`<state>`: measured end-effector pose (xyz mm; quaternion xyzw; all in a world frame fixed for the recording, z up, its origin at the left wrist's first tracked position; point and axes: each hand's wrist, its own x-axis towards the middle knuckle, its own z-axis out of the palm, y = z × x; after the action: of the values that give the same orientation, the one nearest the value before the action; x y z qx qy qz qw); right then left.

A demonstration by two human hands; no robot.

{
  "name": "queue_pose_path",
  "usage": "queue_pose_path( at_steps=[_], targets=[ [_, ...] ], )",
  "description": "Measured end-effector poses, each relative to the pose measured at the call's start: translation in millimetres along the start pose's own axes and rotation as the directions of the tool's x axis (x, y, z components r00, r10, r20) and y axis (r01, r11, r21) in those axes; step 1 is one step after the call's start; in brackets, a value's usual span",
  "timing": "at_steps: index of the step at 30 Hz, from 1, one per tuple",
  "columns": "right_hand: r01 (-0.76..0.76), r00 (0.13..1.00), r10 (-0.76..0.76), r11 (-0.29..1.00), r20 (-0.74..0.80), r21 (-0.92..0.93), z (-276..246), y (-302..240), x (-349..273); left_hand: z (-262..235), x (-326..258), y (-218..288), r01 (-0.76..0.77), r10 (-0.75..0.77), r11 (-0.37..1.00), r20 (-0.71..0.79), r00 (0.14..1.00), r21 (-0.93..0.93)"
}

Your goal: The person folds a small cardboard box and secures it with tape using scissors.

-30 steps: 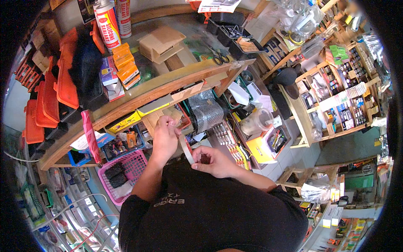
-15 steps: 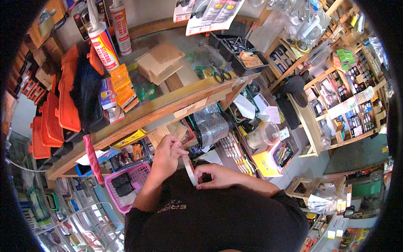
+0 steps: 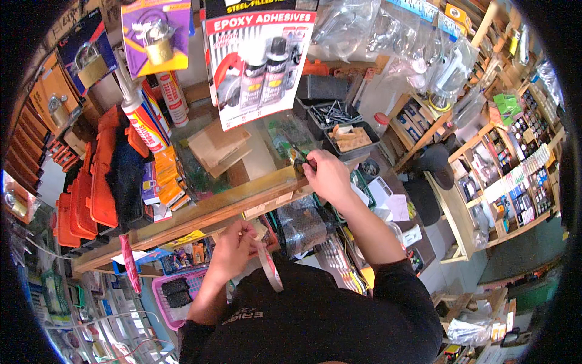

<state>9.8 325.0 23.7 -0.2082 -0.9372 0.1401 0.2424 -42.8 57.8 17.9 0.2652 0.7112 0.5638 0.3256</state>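
My left hand point(image 3: 234, 247) is closed, its thumb and fingertips pinched together. From its fingertips a narrow roll of tape point(image 3: 270, 267), pale with pinkish print and seen nearly edge-on, hangs in front of my black shirt. Up at the edge of the glass-topped counter, my right hand point(image 3: 328, 176) has its fingers closed on the dark handles of a pair of scissors point(image 3: 298, 162). Part of the scissors is hidden behind my fingers; the blades point away over the glass.
On the counter lie flat brown cardboard pieces point(image 3: 219, 148). Left of them stand sealant tubes point(image 3: 144, 118), small orange boxes point(image 3: 170, 176) and orange cases point(image 3: 100, 197). Packaged glue point(image 3: 260, 67) hangs overhead. Black bins of screws point(image 3: 334, 114) sit at the back; a pink basket point(image 3: 159, 297) is below.
My right hand has left the tape roll and moved up to the scissors on the counter. The tape now hangs from my left hand. The head view has tilted, bringing more hanging packages in.
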Motion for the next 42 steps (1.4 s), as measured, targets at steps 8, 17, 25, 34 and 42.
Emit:
queue_pose_path(
  at_steps=[8,17,25,34,42],
  targets=[
    [0.019,0.938,0.053,0.980,0.343,-0.201,-5.1,-8.0,35.2,18.0,13.6,21.8,-0.178,0.169,0.972,0.073,0.983,0.151],
    [-0.263,0.719,0.018,0.932,0.695,0.248,-15.5,11.2,34.0,23.4,2.3,21.6,-0.236,0.227,0.939,0.062,0.972,0.252],
    [-0.667,0.597,-0.270,0.356,0.756,0.654,-56.9,37.2,-60.1,32.3,-12.1,39.0,-0.216,0.194,0.957,0.127,0.973,0.195],
    [-0.703,0.609,-0.328,0.199,0.722,0.683,-79.2,48.2,-127.1,38.0,-13.8,46.0,-0.133,0.105,0.981,0.188,0.977,0.144],
    [-0.409,0.339,-0.554,0.641,0.761,0.649,-114.6,56.1,-117.5,38.3,-26.1,55.6,-0.173,0.137,0.973,0.221,0.966,0.154]
  ],
)
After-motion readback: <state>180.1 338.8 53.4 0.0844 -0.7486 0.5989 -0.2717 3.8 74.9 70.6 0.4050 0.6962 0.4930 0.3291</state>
